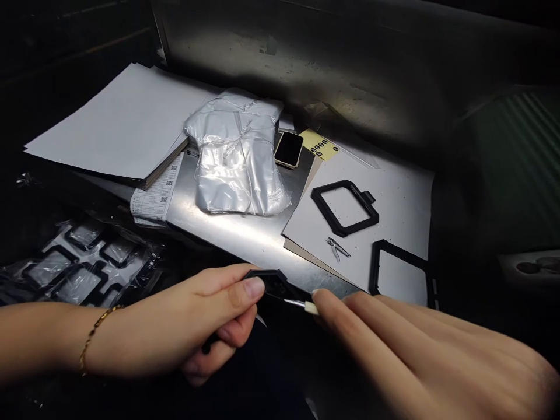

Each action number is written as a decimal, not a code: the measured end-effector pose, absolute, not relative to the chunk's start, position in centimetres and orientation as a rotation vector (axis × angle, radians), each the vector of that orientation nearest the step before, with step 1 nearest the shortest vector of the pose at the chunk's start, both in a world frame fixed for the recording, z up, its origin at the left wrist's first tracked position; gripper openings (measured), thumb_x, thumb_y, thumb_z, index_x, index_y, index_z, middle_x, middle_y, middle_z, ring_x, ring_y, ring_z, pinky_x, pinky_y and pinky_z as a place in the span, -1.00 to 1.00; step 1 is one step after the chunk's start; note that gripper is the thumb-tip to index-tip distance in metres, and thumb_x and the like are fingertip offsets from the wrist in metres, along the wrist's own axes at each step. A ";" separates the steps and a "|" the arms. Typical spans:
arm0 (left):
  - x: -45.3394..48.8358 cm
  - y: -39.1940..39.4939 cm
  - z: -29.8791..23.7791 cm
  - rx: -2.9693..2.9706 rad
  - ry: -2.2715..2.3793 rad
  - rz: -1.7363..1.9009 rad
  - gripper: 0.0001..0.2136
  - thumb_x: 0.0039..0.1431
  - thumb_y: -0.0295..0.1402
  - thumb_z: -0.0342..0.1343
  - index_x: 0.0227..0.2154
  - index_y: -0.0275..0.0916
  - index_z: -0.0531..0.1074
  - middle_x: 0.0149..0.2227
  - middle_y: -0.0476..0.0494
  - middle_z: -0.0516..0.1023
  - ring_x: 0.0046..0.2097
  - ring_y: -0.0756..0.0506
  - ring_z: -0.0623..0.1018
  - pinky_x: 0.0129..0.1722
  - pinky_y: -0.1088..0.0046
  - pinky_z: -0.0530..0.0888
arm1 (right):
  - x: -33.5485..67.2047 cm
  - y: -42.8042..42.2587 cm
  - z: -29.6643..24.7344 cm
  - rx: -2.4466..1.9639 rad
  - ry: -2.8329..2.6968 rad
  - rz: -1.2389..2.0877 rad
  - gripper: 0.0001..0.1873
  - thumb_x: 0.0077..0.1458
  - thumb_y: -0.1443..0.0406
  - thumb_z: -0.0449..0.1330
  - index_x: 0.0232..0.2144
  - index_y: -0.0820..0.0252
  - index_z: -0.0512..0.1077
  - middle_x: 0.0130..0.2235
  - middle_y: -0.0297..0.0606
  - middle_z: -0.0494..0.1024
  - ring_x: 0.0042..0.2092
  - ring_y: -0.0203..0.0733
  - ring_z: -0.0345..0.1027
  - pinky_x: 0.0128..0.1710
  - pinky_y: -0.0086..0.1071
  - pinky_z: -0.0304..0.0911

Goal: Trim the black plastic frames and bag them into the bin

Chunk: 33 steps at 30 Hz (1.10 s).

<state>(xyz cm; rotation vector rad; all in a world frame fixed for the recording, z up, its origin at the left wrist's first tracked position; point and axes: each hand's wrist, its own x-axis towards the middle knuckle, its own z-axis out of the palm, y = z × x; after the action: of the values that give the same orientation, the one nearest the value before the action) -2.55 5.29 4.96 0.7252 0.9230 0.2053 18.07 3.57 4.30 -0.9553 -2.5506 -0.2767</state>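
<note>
My left hand (214, 315) is closed round a black plastic frame (273, 280), thumb on top, partly covering it. My right hand (415, 344) pinches a slim tool (310, 307) with a pale handle and a thin pointed metal tip. The tip lies at the frame's edge; I cannot tell if it touches. Beyond my hands, a similar black frame (321, 204) with a side tab rests on white board (402, 198). Another black frame (374, 262) lies nearer, partly behind my right hand. Small metal clippers (336, 248) sit between them.
A stack of white sheets (114, 122) lies at the back left, over printed paper (153, 201). Beside it are tied clear plastic bags (236, 157), a phone (289, 149) and a yellow sticker sheet (311, 140). Bagged black frames (83, 283) lie lower left. A metal wall (306, 70) stands behind.
</note>
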 end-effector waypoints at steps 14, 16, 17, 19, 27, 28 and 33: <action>-2.3 4.8 4.7 0.619 0.979 0.237 -0.66 0.13 -0.10 -0.20 -0.62 -0.22 0.10 -0.70 0.21 0.03 -0.75 0.19 -0.03 -0.76 0.67 0.03 | 16.5 4.9 6.0 -0.803 -2.843 -0.430 -0.81 -0.14 0.50 -0.05 -0.59 0.23 0.32 -0.72 -0.32 0.24 -0.74 -0.26 0.11 -0.77 -0.37 -0.08; -2.3 4.9 4.7 0.620 0.982 0.232 -0.66 0.14 -0.10 -0.20 -0.62 -0.21 0.10 -0.73 0.21 0.01 -0.76 0.18 -0.03 -0.75 0.67 0.03 | 16.5 4.7 5.9 -0.830 -2.822 -0.430 -0.80 -0.16 0.51 -0.06 -0.61 0.21 0.29 -0.73 -0.33 0.23 -0.75 -0.25 0.10 -0.77 -0.37 -0.10; -2.3 4.9 4.7 0.618 0.983 0.229 -0.66 0.14 -0.10 -0.21 -0.62 -0.21 0.10 -0.76 0.22 0.00 -0.76 0.17 -0.04 -0.75 0.67 0.02 | 16.6 4.7 6.0 -0.843 -2.813 -0.422 -0.79 -0.16 0.52 -0.07 -0.62 0.20 0.27 -0.74 -0.33 0.22 -0.75 -0.25 0.10 -0.78 -0.36 -0.12; -2.4 4.9 4.7 0.626 0.975 0.222 -0.65 0.14 -0.09 -0.21 -0.63 -0.20 0.10 -0.82 0.23 -0.01 -0.76 0.16 -0.04 -0.75 0.67 0.02 | 17.2 4.8 6.3 -0.872 -2.812 -0.289 -0.75 -0.11 0.52 -0.12 -0.62 0.17 0.25 -0.73 -0.35 0.23 -0.77 -0.28 0.08 -0.81 -0.38 -0.16; -3.4 4.8 3.8 0.592 0.944 0.297 -0.62 0.15 -0.09 -0.26 -0.65 -0.22 0.10 -0.84 0.23 -0.04 -0.76 0.16 -0.09 -0.73 0.64 -0.01 | 21.9 8.6 1.1 -1.353 -2.393 0.229 -0.84 0.11 0.29 -0.02 -0.25 0.16 0.31 -0.45 -0.33 0.39 -0.47 -0.33 0.30 -0.51 -0.48 0.22; -3.4 4.8 3.7 0.592 0.950 0.302 -0.62 0.15 -0.09 -0.26 -0.66 -0.22 0.10 -0.84 0.23 -0.04 -0.75 0.16 -0.09 -0.73 0.64 0.00 | 22.1 9.0 -0.8 -1.413 -2.387 0.198 -0.80 0.11 0.32 -0.03 -0.20 0.21 0.30 -0.44 -0.30 0.38 -0.46 -0.31 0.29 -0.49 -0.44 0.23; -3.5 5.1 3.9 0.580 0.948 0.334 -0.63 0.14 -0.09 -0.24 -0.65 -0.22 0.10 -0.82 0.23 -0.01 -0.75 0.16 -0.08 -0.73 0.63 0.00 | 22.1 10.3 -9.7 -1.432 -2.372 0.075 -0.81 0.06 0.32 0.02 -0.29 0.24 0.38 -0.43 -0.25 0.37 -0.44 -0.27 0.27 -0.55 -0.43 0.19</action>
<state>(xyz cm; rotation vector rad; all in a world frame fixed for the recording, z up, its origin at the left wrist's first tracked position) -3.47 5.10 3.86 0.5799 0.9479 0.3344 22.07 10.35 -9.73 -1.4325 -2.3720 0.0746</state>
